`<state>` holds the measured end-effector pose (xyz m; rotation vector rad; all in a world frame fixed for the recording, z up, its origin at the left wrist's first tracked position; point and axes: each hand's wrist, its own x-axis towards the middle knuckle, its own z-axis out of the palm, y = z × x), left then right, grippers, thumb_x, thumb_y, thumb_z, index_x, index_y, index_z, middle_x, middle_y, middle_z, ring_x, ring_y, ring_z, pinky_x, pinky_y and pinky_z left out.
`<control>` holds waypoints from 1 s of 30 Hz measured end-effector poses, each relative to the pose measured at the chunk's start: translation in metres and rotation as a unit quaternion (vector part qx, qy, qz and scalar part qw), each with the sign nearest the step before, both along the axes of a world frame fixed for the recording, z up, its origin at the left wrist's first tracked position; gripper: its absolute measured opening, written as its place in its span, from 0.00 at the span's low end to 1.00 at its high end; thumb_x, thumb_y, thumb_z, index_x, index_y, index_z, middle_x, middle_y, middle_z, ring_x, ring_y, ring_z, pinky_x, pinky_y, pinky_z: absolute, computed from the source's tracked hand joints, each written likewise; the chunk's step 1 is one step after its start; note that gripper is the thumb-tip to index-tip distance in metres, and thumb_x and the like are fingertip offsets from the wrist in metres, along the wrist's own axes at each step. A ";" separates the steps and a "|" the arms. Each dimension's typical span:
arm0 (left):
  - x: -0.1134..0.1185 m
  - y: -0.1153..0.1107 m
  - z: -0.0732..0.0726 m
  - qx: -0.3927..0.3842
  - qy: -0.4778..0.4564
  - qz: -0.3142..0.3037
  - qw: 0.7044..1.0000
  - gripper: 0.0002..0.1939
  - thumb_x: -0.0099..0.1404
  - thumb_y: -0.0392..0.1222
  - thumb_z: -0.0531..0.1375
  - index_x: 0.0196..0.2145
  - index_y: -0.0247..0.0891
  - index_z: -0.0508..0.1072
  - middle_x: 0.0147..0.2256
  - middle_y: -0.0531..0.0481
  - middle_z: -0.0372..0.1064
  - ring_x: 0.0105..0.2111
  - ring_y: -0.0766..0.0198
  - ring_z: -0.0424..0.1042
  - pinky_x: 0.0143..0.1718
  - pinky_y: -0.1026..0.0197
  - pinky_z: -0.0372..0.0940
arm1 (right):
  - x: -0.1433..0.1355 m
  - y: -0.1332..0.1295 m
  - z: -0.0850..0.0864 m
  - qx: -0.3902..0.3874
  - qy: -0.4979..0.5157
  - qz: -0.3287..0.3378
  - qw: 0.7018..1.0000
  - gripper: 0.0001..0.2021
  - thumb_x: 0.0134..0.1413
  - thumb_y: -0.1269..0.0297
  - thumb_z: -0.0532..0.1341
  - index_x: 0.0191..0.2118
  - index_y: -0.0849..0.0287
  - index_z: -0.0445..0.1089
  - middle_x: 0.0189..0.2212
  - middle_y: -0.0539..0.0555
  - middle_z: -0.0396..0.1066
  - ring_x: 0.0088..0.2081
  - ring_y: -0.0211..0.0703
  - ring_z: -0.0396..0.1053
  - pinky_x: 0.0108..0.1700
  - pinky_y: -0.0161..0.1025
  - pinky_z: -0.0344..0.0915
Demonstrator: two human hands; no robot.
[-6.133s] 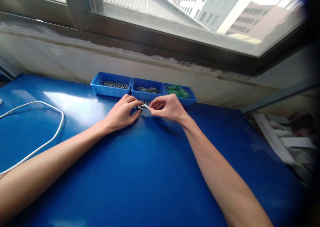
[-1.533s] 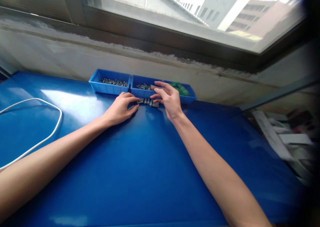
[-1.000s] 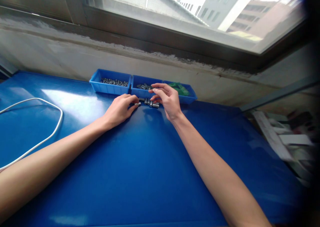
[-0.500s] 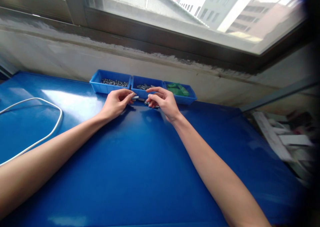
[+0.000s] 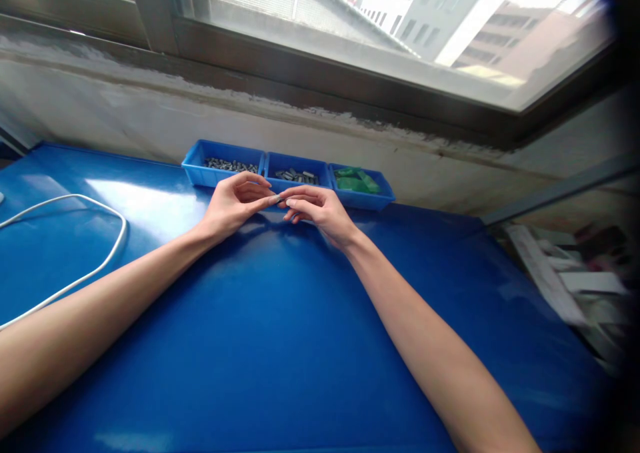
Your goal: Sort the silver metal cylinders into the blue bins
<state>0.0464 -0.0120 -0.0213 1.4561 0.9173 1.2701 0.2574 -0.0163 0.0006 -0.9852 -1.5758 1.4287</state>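
Observation:
Near the front of the bins, my left hand (image 5: 235, 205) and my right hand (image 5: 323, 213) meet at the fingertips. Both are closed in a pinch around a small grey metal piece (image 5: 279, 201), mostly covered by the fingers, so its exact kind cannot be made out. The curled lower fingers of my right hand hide whatever lies behind them. Just beyond the hands stands the middle blue bin (image 5: 273, 183), with several short metal cylinders (image 5: 297, 176) in it.
The left blue bin (image 5: 197, 173) contains many small metal parts (image 5: 230, 165). Green pieces (image 5: 357, 180) lie in the right blue bin (image 5: 383, 200). A white cable (image 5: 120, 233) curves across the blue table (image 5: 280, 346) on the left. Behind are a wall and window frame (image 5: 320, 73).
My hands have come together, and their fingertips now meet at the grey piece my left hand held. The dark metal bits seen under my right fingers are now out of sight.

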 end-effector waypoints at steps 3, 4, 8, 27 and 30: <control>0.000 0.000 0.000 0.005 0.000 -0.007 1.000 0.29 0.49 0.55 0.76 0.41 0.35 0.74 0.38 0.43 0.81 0.40 0.54 0.82 0.46 0.53 0.76 | 0.000 0.001 -0.003 0.001 0.016 0.004 1.000 0.13 0.53 0.62 0.69 0.45 0.55 0.78 0.38 0.53 0.81 0.34 0.39 0.78 0.37 0.36 0.72; 0.000 0.000 0.000 0.008 0.001 -0.008 1.000 0.28 0.50 0.55 0.76 0.41 0.35 0.74 0.37 0.43 0.81 0.39 0.54 0.82 0.46 0.54 0.76 | -0.001 0.001 -0.004 0.001 0.021 0.007 1.000 0.13 0.53 0.62 0.69 0.45 0.55 0.78 0.38 0.53 0.81 0.34 0.39 0.78 0.37 0.36 0.72; 0.002 -0.002 -0.002 0.036 0.028 -0.007 0.999 0.26 0.53 0.55 0.74 0.43 0.35 0.75 0.39 0.43 0.81 0.40 0.54 0.81 0.47 0.54 0.76 | -0.002 0.000 -0.002 -0.001 0.031 -0.010 0.999 0.11 0.52 0.62 0.69 0.42 0.57 0.79 0.35 0.53 0.81 0.33 0.39 0.77 0.39 0.37 0.73; 0.007 -0.003 -0.014 0.304 0.416 -0.008 0.857 0.20 0.73 0.41 0.54 0.58 0.34 0.75 0.55 0.40 0.74 0.56 0.50 0.70 0.60 0.47 0.66 | 0.010 0.010 0.012 0.004 0.048 -0.215 0.975 0.19 0.51 0.67 0.64 0.50 0.53 0.75 0.45 0.53 0.80 0.34 0.38 0.78 0.34 0.34 0.72; 0.008 -0.003 -0.014 0.304 0.430 -0.004 0.850 0.20 0.73 0.42 0.54 0.57 0.35 0.76 0.55 0.39 0.73 0.55 0.49 0.70 0.59 0.47 0.67 | 0.009 0.009 0.011 0.004 0.048 -0.205 0.978 0.17 0.51 0.68 0.64 0.48 0.54 0.76 0.45 0.53 0.80 0.34 0.38 0.78 0.34 0.34 0.72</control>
